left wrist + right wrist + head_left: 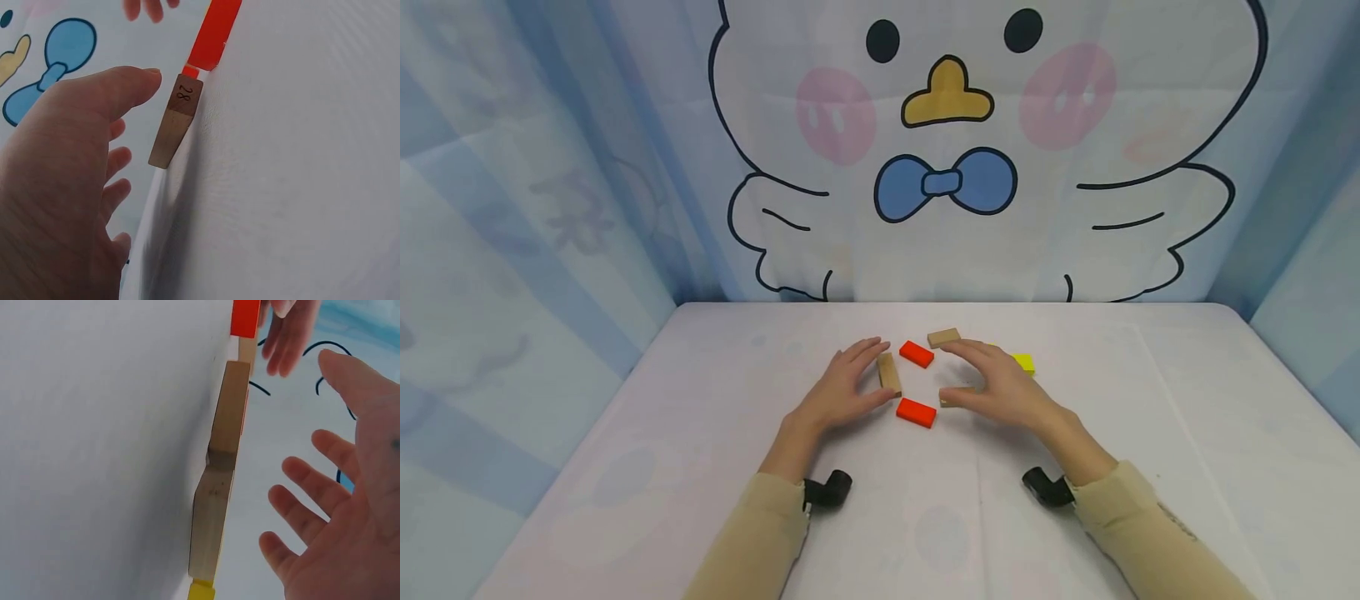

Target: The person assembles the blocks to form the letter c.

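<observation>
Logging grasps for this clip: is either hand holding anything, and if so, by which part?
Nothing is held: the left hand and right hand are open, with visible gaps to the nearest wooden blocks.

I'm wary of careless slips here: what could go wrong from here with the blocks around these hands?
The wooden block beside the left hand could be nudged, as that hand is very close to it. The right hand partly hides a yellow piece in the head view, so that might get bumped unseen. If the hands swing inward, the far red block between their fingertips may be shoved askew.
</observation>
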`<state>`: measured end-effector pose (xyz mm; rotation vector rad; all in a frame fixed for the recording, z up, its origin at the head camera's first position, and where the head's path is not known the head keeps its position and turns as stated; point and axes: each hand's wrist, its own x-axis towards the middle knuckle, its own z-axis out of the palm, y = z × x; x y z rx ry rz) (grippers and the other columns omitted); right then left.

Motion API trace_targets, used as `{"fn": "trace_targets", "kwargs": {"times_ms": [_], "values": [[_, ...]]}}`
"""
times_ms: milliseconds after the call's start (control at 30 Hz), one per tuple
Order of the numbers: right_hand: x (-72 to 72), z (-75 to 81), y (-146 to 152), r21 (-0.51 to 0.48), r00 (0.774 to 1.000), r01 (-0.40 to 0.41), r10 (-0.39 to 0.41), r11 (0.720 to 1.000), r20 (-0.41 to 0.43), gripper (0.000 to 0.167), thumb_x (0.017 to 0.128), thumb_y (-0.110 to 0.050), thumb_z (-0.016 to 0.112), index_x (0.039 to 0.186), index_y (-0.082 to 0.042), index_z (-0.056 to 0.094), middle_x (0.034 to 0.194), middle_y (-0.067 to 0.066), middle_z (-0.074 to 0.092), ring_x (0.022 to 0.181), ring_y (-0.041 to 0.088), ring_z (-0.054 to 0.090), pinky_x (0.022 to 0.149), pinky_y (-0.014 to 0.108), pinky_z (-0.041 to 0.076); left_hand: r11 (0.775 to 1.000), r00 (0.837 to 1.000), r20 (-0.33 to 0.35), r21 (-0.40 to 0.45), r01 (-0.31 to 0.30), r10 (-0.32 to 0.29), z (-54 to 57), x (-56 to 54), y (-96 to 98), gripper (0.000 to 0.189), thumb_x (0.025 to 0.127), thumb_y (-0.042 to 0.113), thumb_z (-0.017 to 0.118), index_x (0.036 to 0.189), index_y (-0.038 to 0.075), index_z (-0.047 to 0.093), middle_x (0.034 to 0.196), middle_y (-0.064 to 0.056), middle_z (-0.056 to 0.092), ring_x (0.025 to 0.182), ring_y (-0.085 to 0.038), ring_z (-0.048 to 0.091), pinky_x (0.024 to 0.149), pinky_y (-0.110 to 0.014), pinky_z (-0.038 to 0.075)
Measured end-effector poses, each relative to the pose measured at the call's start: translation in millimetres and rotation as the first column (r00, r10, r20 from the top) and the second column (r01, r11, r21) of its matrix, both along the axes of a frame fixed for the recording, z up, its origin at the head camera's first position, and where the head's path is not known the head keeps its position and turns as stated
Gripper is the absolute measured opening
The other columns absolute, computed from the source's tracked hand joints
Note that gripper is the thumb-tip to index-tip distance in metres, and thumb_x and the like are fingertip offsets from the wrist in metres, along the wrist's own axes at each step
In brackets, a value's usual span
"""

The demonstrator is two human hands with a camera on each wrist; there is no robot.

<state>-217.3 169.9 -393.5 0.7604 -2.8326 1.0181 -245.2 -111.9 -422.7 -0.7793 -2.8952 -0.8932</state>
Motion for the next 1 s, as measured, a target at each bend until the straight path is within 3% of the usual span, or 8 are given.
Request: {"fn": "trace_targets", "kwargs": {"times_ms": [233,500,733,1000], "values": [[-0.8,-2.8,-11.4,-0.005,0.998,-0.058,0.058,0.998,0.002,0.058,0.089,-0.030,0.078,0.141,-0.012,0.058,0.143,0.007,0.056,0.132,0.033,0.048,0.108,0.057,0.039,1.000,1.000,0.020,0.002,0.007,-0.007,-0.4,-2.8,2.8,0.072,0.092,0.043,0.067,0.154,0.016,0.043,0.160,-0.006,0.036,0.148,-0.026,0.029,0.121,-0.053,0.011],[0.6,-4.5,-22.4,0.052,0.994,-0.108,0.107,0.993,0.020,0.050,0.088,-0.027,0.079,0.134,-0.013,0.063,0.136,0.003,0.060,0.125,0.027,0.052,0.104,0.052,0.044,1.000,0.999,0.038,0.011,0.005,-0.005,-0.9,-5.1,4.5,0.066,0.092,0.040,0.067,0.150,0.015,0.048,0.157,-0.007,0.040,0.145,-0.027,0.033,0.121,-0.053,0.013],[1.9,-5.1,-30.9,0.068,0.984,-0.176,0.173,0.982,0.046,0.041,0.089,-0.026,0.078,0.126,-0.013,0.067,0.119,0.001,0.066,0.099,0.020,0.056,0.089,0.039,0.050,1.000,0.999,0.037,0.007,-0.006,0.006,-2.4,-6.9,5.3,0.056,0.091,0.035,0.070,0.141,0.013,0.057,0.150,-0.008,0.047,0.141,-0.027,0.039,0.121,-0.051,0.015],[2.8,-4.5,-37.5,0.115,0.974,-0.228,0.226,0.967,0.030,0.027,0.088,-0.022,0.080,0.113,-0.016,0.072,0.099,-0.008,0.064,0.087,0.015,0.055,0.080,0.033,0.050,1.000,0.999,0.034,0.017,0.006,-0.007,-3.0,-6.9,4.4,0.054,0.091,0.030,0.070,0.139,0.011,0.058,0.146,-0.008,0.051,0.139,-0.027,0.041,0.121,-0.054,0.014]]}}
